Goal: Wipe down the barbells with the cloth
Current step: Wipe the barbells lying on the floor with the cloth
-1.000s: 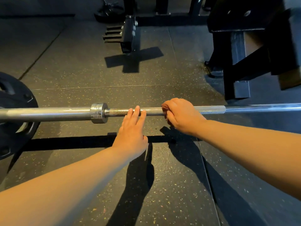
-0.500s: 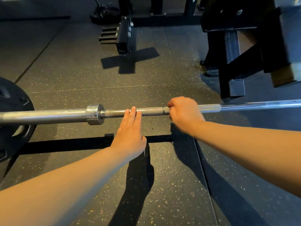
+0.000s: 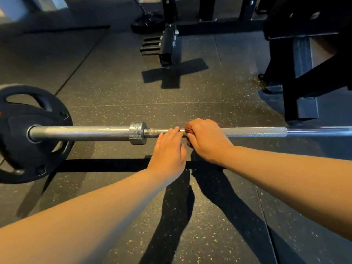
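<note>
In the head view, the right hand [image 3: 206,139] is gripping a reddish cloth [image 3: 189,129] wrapped round the barbell [image 3: 257,132], which is lying left to right across the floor [image 3: 133,96]. The left hand [image 3: 168,151], fingers straight, is resting on the knurled shaft just left of the cloth, near the collar [image 3: 137,132]. To wipe well, I judge the cloth should be squeezing the whole shaft while sliding up to the collar, with the flat hand stopping any roll. A black weight plate [image 3: 28,149] is sitting on the left sleeve. The speckled rubber floor is catching hard light and long shadows. A dark rack [image 3: 169,44] is standing far off, and a black frame [image 3: 297,82] far right.
</note>
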Available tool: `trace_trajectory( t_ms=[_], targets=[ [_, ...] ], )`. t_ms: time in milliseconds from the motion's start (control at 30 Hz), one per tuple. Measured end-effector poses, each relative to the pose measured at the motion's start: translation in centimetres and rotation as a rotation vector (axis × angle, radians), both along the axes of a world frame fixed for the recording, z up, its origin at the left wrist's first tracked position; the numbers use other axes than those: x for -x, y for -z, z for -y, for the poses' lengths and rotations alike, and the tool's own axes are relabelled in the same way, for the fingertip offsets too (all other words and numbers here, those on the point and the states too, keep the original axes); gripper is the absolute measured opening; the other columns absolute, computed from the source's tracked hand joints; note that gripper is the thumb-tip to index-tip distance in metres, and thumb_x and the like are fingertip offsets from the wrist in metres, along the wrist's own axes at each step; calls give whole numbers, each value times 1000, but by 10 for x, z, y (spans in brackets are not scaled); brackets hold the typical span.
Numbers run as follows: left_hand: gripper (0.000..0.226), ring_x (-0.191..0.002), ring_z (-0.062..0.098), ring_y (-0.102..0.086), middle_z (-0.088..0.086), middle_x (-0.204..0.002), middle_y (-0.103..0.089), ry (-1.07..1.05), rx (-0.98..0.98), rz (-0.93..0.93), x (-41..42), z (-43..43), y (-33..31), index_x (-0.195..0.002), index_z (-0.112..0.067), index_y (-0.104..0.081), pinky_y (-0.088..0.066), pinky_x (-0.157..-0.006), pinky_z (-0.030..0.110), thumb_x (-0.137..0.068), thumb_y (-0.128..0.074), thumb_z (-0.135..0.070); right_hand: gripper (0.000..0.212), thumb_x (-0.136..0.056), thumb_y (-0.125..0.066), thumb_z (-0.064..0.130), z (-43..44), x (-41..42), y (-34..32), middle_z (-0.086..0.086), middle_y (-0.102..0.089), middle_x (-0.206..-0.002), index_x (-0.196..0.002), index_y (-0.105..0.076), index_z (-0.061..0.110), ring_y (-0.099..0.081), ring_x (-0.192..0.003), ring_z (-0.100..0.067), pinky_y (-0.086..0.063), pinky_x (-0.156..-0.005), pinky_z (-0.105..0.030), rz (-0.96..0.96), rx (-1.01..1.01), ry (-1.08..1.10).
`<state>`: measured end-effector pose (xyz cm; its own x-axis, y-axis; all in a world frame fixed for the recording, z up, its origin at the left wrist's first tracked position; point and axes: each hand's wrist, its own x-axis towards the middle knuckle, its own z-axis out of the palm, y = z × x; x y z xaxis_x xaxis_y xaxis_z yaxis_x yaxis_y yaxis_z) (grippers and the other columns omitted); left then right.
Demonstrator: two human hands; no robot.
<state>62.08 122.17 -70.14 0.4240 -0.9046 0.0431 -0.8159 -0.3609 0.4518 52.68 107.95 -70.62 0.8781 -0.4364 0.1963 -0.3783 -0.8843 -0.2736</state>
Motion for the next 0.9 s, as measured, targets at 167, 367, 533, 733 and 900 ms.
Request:
trace_trajectory(
  t_ms=[167, 367, 533, 733, 900],
  targets=[
    [50, -157, 24, -8, 8, -167, -22, -169, 1, 44, -9, 0, 8, -156, -8, -30, -10, -128, 40, -109, -31, -27, 38, -100, -55, 31, 8, -18, -19, -2, -63, -126, -136, -57, 18, -61, -106, -17, -51, -98, -41, -100, -383, -151],
    [63, -156, 22, -4, 4, -169, -11, -84, 146, -29, -13, 25, 7, -161, -17, -20, -4, -128, 43, -106, -40, -40, 37, -109, -38, 31, 12, -12, -17, 3, -63, -131, -139, -59, 22, -58, -117, -14, -44, -106, -31, 248, -760, 114],
    [49, -110, 29, -49, 7, -121, -56, 96, 64, 275, -12, 47, 11, -133, -16, -54, -35, -101, 40, -92, -67, -41, 38, -108, -36, 32, 18, -24, -8, 8, -58, -133, -135, -60, 23, -52, -119, -11, -38, -106, -32, 433, -835, 355],
    [35, -105, 30, -51, 6, -106, -55, 180, 95, 533, -69, 13, 19, -117, -13, -56, -24, -121, 47, -92, -66, -34, 40, -108, -30, 17, 22, -26, 10, -2, -53, -145, -142, -52, 24, -48, -127, -19, -32, -100, -30, 181, -468, 293],
    [31, -123, 38, -49, 11, -114, -56, 116, 105, 608, -95, -20, 16, -118, -7, -58, -14, -126, 49, -90, -50, -17, 44, -105, -22, 34, 8, -38, 3, -4, -59, -124, -126, -58, 19, -46, -95, -18, -36, -82, -36, 75, -363, 332]
  ],
)
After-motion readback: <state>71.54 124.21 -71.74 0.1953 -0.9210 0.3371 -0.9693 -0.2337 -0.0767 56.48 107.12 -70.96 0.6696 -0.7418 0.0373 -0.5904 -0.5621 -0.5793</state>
